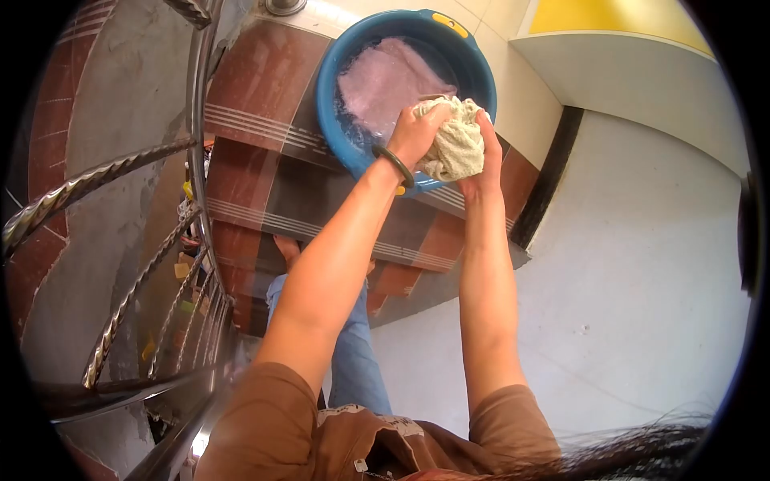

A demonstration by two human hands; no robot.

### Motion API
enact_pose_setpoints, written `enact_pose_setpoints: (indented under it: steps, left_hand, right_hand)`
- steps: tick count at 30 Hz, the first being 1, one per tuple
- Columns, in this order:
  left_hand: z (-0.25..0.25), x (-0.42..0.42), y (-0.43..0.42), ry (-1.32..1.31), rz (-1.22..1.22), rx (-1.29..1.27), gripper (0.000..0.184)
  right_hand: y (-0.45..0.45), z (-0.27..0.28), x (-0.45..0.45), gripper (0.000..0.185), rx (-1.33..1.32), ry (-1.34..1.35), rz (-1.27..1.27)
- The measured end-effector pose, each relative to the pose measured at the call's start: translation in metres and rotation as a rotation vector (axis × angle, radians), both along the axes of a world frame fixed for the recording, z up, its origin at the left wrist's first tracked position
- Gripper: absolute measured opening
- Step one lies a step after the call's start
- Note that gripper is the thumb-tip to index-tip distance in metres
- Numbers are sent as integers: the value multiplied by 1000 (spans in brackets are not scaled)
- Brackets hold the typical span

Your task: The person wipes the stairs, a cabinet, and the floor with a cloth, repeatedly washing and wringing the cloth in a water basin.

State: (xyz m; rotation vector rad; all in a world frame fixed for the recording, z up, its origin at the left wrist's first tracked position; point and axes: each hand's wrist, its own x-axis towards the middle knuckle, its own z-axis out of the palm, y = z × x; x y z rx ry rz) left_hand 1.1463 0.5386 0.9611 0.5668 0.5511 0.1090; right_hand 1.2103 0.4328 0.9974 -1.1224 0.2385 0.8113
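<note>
A bunched pale yellow-green cloth (455,146) is squeezed between my two hands over the near right rim of a blue basin (327,100). My left hand (417,132), with a dark bangle at the wrist, is closed on the cloth's left side. Around its right side my right hand (488,156) is wrapped, with part of the fingers hidden behind the cloth. Inside the basin a pink cloth (389,84) lies in water, to the left of the bunched cloth.
Red and dark tiled steps (321,192) run below the basin. A twisted metal railing (196,104) stands at the left. On the right is a pale wall (634,264), with a yellow-topped ledge (618,16) above it. My bare foot (287,248) is on a step.
</note>
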Motion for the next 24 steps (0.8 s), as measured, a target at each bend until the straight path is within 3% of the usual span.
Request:
enact_pose_setpoints:
  steps: [2,4,8,9,12,16,17,19,23,24]
  left_hand:
    - [-4,5,6,-14,-72,-8,31]
    - [-2,8,12,46,-134,-17,35]
    - [25,-11,13,60,-11,-103,57]
    - [34,-21,16,106,-53,-238,67]
    - [22,-14,5,-111,49,-392,72]
    - [19,-7,-5,-65,189,-397,52]
    - [21,-7,-6,-39,221,-386,33]
    - [28,-7,-8,38,226,-232,29]
    - [33,2,-16,223,366,278,20]
    - [33,3,-16,183,429,568,18]
  right_hand:
    - [7,8,2,37,109,52,15]
    - [8,7,10,29,-28,-122,0]
    - [17,3,13,16,-286,-495,-131]
    - [22,-2,10,15,-343,-677,-187]
    - [25,8,-11,15,-517,-993,-142]
    - [29,22,-26,15,-347,-679,-336]
    - [29,20,-24,13,-314,-619,-372]
    - [26,19,-20,11,-268,-467,-335]
    - [23,3,-2,17,-101,-155,-231]
    - [19,0,1,22,-17,-135,-169]
